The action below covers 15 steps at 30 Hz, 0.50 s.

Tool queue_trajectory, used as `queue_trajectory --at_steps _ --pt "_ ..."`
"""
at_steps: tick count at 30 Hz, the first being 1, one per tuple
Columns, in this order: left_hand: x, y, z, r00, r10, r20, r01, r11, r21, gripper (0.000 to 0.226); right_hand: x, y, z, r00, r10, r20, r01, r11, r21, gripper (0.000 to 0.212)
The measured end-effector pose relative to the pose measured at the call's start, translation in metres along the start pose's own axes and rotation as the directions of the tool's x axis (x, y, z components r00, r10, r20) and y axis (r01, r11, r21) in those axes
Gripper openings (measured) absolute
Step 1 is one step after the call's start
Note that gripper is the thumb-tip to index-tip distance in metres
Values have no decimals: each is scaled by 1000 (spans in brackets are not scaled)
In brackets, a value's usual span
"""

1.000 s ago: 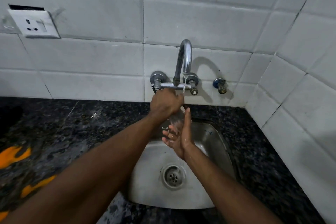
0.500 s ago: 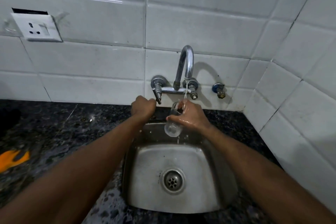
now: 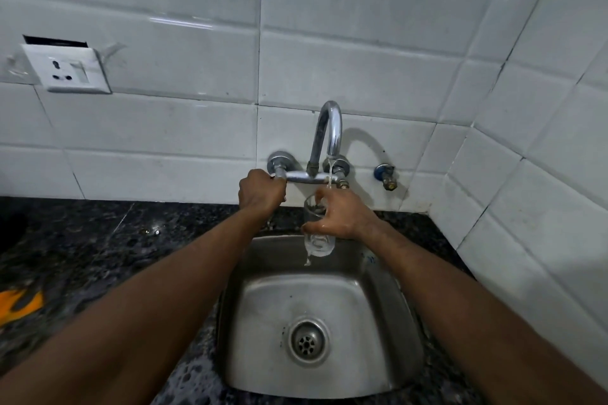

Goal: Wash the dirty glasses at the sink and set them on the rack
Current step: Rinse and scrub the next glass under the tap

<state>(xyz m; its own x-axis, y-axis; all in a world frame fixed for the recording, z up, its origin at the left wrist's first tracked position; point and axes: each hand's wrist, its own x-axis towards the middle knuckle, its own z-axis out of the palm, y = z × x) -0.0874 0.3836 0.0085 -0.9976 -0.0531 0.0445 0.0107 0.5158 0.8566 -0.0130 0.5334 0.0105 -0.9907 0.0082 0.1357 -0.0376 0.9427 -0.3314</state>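
Both forearms reach forward over the square stainless-steel sink (image 3: 371, 322): the left hand (image 3: 261, 191) is fisted round the left valve handle of the curved chrome wall tap (image 3: 330, 131), while the right hand (image 3: 343, 214) wraps its fingers round a clear drinking glass (image 3: 317, 243). The glass is held roughly upright under the thin water stream (image 3: 329, 178), above the basin's back edge. In view are one glass, one tap, one sink, one round drain (image 3: 308, 340) and one white wall socket (image 3: 67, 68).

Sink basin (image 3: 263, 322) left open; rear blocked by tap (image 3: 332, 128), left hand (image 3: 261, 192), right hand (image 3: 345, 214) with glass (image 3: 317, 242); tiled wall (image 3: 543, 191) close at right
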Motion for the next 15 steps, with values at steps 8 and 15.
queue_trajectory --at_steps 8,15 --pt "4 1 0 1000 12 3 -12 1000 -12 26 9 -2 -18 994 69 -90 -65 997 46 66" --pt "6 6 8 980 176 93 -193 958 212 27 1 3 -4 980 36 -193 -19 996 91 66"
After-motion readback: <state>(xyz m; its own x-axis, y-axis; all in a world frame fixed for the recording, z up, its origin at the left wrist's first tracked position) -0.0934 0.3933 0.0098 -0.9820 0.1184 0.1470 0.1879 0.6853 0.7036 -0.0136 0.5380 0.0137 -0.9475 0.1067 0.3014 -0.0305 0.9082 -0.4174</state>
